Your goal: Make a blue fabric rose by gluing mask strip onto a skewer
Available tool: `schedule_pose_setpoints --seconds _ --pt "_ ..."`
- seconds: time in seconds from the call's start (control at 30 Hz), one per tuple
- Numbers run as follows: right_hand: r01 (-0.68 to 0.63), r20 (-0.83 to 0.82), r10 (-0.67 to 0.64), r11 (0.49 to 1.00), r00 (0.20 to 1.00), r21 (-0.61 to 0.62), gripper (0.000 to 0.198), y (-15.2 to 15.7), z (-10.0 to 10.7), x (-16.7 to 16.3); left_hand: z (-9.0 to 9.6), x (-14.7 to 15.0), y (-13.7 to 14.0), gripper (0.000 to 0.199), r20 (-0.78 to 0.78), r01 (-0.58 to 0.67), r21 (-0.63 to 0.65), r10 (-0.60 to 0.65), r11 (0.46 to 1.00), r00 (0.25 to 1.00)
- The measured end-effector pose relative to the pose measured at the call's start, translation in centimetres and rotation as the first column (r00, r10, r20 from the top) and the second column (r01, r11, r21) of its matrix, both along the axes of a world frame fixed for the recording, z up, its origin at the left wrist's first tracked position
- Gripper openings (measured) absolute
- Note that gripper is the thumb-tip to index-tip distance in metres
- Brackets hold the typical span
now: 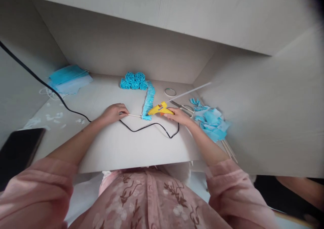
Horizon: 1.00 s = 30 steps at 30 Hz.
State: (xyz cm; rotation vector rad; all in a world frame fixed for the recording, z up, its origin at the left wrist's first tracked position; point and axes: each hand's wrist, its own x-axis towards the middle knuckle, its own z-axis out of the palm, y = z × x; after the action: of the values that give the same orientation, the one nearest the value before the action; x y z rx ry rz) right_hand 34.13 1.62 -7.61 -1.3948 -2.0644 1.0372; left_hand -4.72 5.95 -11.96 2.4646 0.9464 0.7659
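Observation:
My left hand (pixel 116 112) is closed on the end of a thin pale stick (pixel 134 115), which lies level. The stick's far end meets the lower end of a ruffled blue strip (pixel 149 99) on the white tabletop. My right hand (pixel 177 116) grips a yellow glue gun (pixel 162 109), its nozzle at the strip's lower end, by the stick's tip. A long clear glue stick (pixel 189 92) juts from the gun's back. Whether the nozzle touches the strip I cannot tell. Several rolled blue rosettes (pixel 135 81) stand grouped beside the strip's upper end.
Blue face masks (pixel 71 78) lie at the back left, with white scraps (pixel 54 117) and a dark phone (pixel 21 151) nearer. A black cord (pixel 134 130) crosses the table. Scissors (pixel 186 109), a ring of tape (pixel 170 92) and blue scraps (pixel 214 122) lie right; a person's arm (pixel 303 190) shows lower right.

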Motion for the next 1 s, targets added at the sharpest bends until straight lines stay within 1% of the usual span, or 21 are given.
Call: schedule_pose_setpoints --seconds 0.1,0.17,0.23,0.37,0.43,0.5,0.57,0.63,0.7,0.77,0.87,0.93,1.0 --pt "0.054 0.032 -0.057 0.995 0.998 0.084 0.049 -1.0 -0.6 -0.1 0.1 0.1 -0.1 0.027 -0.01 -0.001 0.006 0.001 1.0 1.0" --pt "0.111 0.032 -0.115 0.987 0.993 0.114 0.049 -1.6 -0.9 -0.3 0.2 0.1 -0.1 0.027 -0.007 0.0 0.003 0.0 1.0 1.0" --pt "0.134 0.013 -0.137 0.982 0.99 0.13 0.047 -2.1 -1.1 -0.5 0.2 0.2 -0.1 0.026 -0.002 -0.006 0.002 0.006 1.0 1.0" --pt "0.113 0.024 -0.118 0.984 0.993 0.134 0.047 -2.3 -0.7 -0.6 0.3 0.2 -0.1 0.028 -0.014 -0.015 0.001 0.015 1.0 1.0" --pt "0.103 0.056 -0.111 0.987 0.992 0.126 0.048 -2.1 -0.4 -0.5 0.4 0.2 -0.2 0.033 -0.015 -0.017 -0.007 0.017 1.0 1.0" --pt "0.083 0.093 -0.094 0.99 0.991 0.115 0.049 -1.7 -0.1 -0.4 0.4 0.3 -0.4 0.039 0.009 -0.044 -0.026 0.044 0.999 0.999" --pt "0.051 0.12 -0.063 0.993 0.991 0.105 0.048 -1.4 0.1 -0.3 0.7 0.6 -0.7 0.046 0.058 -0.098 -0.079 0.103 0.992 0.993" --pt "0.016 0.129 -0.029 0.995 0.991 0.1 0.046 -1.3 0.2 -0.2 1.2 0.9 -1.2 0.054 0.119 -0.146 -0.182 0.169 0.972 0.978" --pt "-0.005 0.132 -0.008 0.995 0.991 0.1 0.044 -1.3 0.2 -0.2 2.2 1.4 -1.6 0.062 0.178 -0.148 -0.296 0.207 0.944 0.962" --pt "0.003 0.13 -0.018 0.994 0.991 0.11 0.044 -1.4 0.1 -0.3 3.3 2.1 -1.7 0.07 0.21 -0.117 -0.362 0.203 0.925 0.956" --pt "0.028 0.102 -0.042 0.99 0.994 0.135 0.042 -1.7 -0.2 -0.4 4.9 3.8 -0.7 0.072 0.203 -0.092 -0.387 0.182 0.917 0.962" --pt "0.025 0.067 -0.035 0.989 0.997 0.147 0.041 -1.9 -0.3 -0.5 5.4 5.4 0.9 0.068 0.18 -0.094 -0.37 0.171 0.924 0.969" --pt "0.015 0.042 -0.022 0.987 0.999 0.161 0.04 -2.1 -0.5 -0.6 5.5 7.4 3.0 0.067 0.156 -0.1 -0.383 0.171 0.918 0.973"
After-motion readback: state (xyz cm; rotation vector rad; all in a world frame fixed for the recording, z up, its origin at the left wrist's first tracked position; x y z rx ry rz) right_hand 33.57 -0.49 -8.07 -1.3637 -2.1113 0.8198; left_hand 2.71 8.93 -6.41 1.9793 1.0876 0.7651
